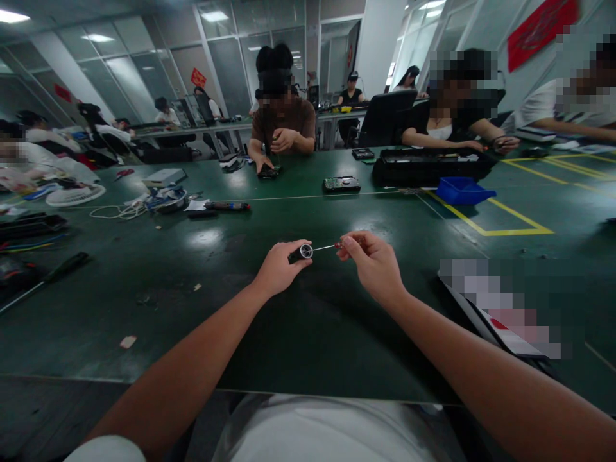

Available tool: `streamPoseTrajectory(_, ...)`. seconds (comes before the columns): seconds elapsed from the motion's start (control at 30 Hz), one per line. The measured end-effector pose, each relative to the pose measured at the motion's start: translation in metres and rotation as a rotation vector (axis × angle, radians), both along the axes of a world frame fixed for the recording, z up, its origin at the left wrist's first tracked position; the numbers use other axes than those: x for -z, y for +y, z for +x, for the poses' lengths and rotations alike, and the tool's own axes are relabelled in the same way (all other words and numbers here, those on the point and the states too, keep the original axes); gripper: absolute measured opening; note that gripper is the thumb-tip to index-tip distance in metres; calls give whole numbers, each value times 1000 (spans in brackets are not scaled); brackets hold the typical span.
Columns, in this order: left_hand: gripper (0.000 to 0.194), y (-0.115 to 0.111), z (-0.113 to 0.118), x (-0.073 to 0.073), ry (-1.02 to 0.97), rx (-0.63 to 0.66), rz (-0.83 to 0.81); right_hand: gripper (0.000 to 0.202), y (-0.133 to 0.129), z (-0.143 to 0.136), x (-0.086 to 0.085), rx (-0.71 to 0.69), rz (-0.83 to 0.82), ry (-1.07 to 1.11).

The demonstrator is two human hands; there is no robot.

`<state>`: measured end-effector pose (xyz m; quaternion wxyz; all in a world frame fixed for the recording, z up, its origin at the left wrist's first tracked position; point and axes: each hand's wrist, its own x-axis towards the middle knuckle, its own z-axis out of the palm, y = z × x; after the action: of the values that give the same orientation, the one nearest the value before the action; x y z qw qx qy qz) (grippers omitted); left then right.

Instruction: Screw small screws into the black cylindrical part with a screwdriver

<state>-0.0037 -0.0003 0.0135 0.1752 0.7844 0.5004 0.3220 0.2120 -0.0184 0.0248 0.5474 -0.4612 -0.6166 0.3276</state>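
Note:
Just above the green table [308, 340], my left hand [279, 266] grips a small black cylindrical part [294, 255] whose round, silvery open end [306, 251] faces my right side. My right hand [370, 260] is closed around the reddish handle of a thin screwdriver [323, 248]. Its metal shaft points left and its tip reaches the mouth of the cylinder. How far the tip goes in, I cannot tell. My fingers hide most of the screwdriver handle and the back of the cylinder.
Papers in a folder [500, 321] lie near my right forearm. Beyond are a blue bin [464, 190], a long black casing [430, 168] and a hard drive [341, 185]. At left lie a long screwdriver [52, 276], a pen-like tool [226, 206] and cables [166, 197]. Co-workers sit across the table.

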Motion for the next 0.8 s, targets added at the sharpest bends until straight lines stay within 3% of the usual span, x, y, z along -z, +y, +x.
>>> streamPoseTrajectory(0.27,39,0,1,1,10,4,10,25,-3,-2,-3,33,-3,-39)
streamPoseTrajectory(0.4,38,1,0,3,38,5,32,29,-7,-1,-6,73,28,-195)
streamPoseTrajectory(0.63,37,2,-2,3,47,-8,43,17,-6,1,-7,-1,84,-350)
streamPoseTrajectory(0.8,36,2,-2,3,59,0,58,34,-3,1,-6,26,36,-408)
